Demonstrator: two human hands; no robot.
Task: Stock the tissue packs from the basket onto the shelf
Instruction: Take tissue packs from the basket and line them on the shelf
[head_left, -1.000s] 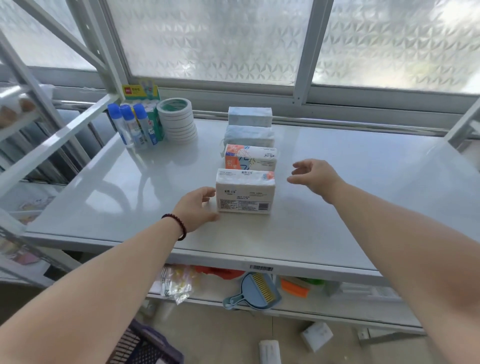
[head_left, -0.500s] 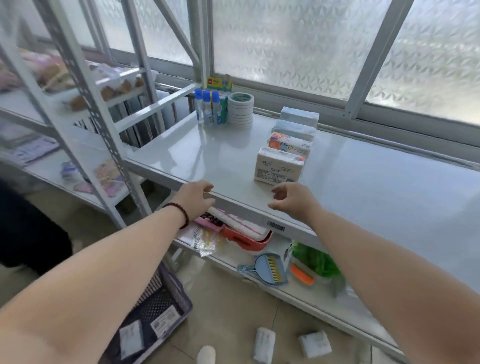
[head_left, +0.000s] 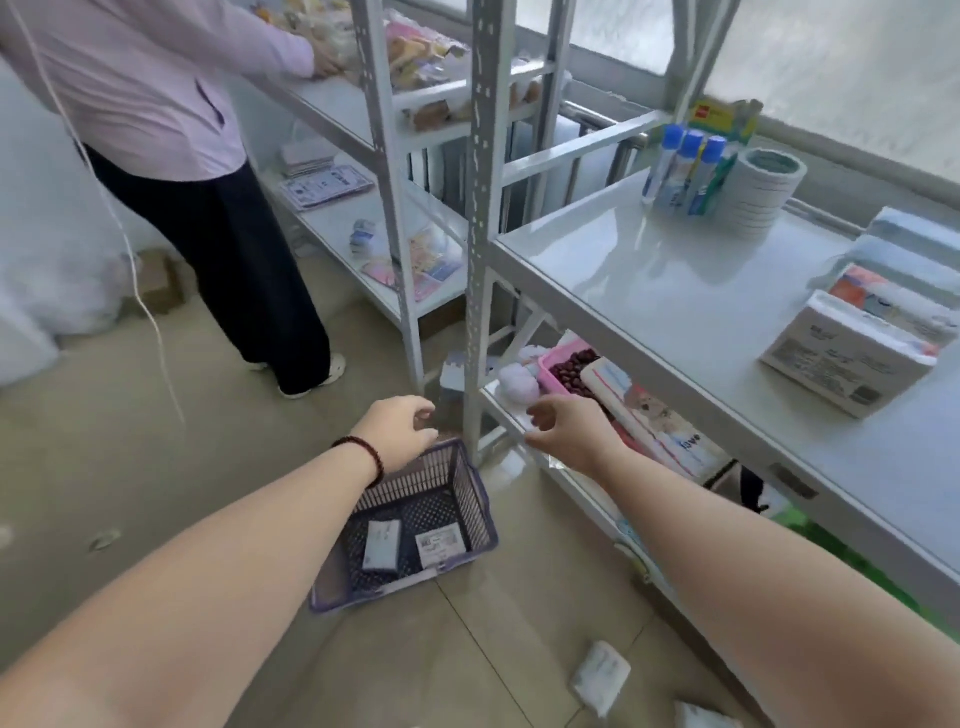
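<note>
Head view only: both bare arms reach down toward the floor. Left hand (head_left: 397, 434), dark bead bracelet at the wrist, hovers over the far rim of the purple perforated plastic basket (head_left: 470, 501), fingers loosely curled, holding nothing. Right hand (head_left: 566, 434) sits just right of it, in front of the lower shelf edge, fingers part-spread and empty. Basket stands on the tiled floor beside the white metal shelf post (head_left: 480, 234); two small white tissue packs (head_left: 382, 545) lie flat on its bottom, and the left forearm covers its near-left corner, so any more there can't be seen. On the glossy white shelf top (head_left: 649, 291), stocked tissue packs stand in a row at the right, the nearest a white block with printed label (head_left: 847, 366); the rest are cut off by the frame edge. Blue-capped glue sticks (head_left: 685, 171) and a stack of white tape rolls (head_left: 763, 192) sit at the back. Two loose white packs (head_left: 600, 675) lie on the floor bottom right, one clipped. Another person in a lilac top (head_left: 140, 88) stands at the neighbouring rack, head out of frame. Motion blur throughout; labels unreadable.
</note>
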